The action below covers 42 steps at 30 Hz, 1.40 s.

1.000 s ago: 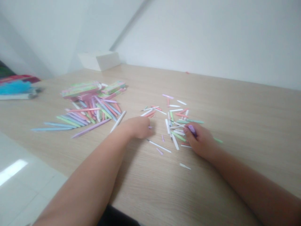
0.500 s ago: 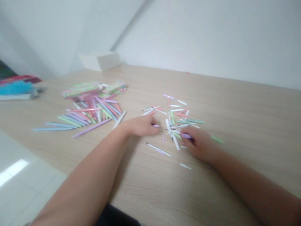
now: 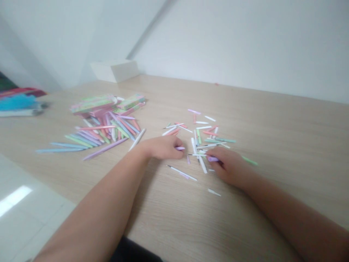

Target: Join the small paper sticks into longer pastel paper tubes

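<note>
My left hand (image 3: 167, 147) is closed in a pinch on a small purple pen part (image 3: 180, 148), which pokes out past the thumb. Facing it, my right hand (image 3: 227, 165) is closed with a purple pen barrel (image 3: 213, 159) between its fingers. From its fingertips a thin white pen refill (image 3: 197, 155) points left, its dark tip toward my left hand. Around and behind the hands lie scattered pen parts, among them a white barrel (image 3: 203, 164) and a green piece (image 3: 250, 160). Nearer to me lie another white refill (image 3: 182, 172) and a small white tip (image 3: 214, 192).
To the left is a pile of pastel pens (image 3: 100, 133), with patterned boxes (image 3: 92, 104) behind it. A white box (image 3: 116, 71) stands near the wall. At the far left edge lies a blue item (image 3: 17, 102). The wooden table (image 3: 174, 222) ends at the lower left.
My right hand has shifted slightly left, bringing the white refill and purple barrel closer to my left hand. My left hand stays nearly in place, still pinching the small purple part.
</note>
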Available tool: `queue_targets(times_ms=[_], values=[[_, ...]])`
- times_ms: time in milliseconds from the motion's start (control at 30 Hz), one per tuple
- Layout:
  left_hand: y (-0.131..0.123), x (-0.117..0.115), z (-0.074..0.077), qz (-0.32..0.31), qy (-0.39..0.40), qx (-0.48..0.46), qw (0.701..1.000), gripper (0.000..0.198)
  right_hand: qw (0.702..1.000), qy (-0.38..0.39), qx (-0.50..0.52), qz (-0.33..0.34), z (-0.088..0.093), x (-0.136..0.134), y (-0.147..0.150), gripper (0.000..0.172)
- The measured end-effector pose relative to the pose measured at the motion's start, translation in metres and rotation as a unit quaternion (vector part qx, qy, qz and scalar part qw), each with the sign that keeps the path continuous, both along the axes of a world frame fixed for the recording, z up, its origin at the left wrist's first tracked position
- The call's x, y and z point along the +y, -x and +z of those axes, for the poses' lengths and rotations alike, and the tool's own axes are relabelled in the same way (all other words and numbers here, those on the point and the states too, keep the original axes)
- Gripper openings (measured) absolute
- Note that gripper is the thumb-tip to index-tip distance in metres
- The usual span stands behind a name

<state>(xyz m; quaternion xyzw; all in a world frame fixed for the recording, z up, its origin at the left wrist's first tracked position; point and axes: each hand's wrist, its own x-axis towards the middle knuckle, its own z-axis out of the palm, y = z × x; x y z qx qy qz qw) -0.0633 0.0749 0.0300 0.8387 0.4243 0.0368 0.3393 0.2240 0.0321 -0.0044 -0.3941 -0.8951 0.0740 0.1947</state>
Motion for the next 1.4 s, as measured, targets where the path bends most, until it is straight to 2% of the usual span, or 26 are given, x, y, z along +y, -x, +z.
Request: queue_targets(times_ms=[533,1067,1400], values=[[0.002,0.001,-0.001,-0.014,0.004,0.009,1.0,0.028,1.0,-0.005,0.001,0.0,0.0,0.001,0.0,0.013],[-0.005,-0.006,0.003,-0.006,0.002,0.013,1.0,0.021,1.0,0.01,0.003,0.025,0.001,0.001,0.0,0.016],[-0.012,-0.01,0.007,-0.03,0.017,-0.032,0.999,0.022,0.999,0.008,0.02,0.025,-0.001,0.002,0.0,0.018]])
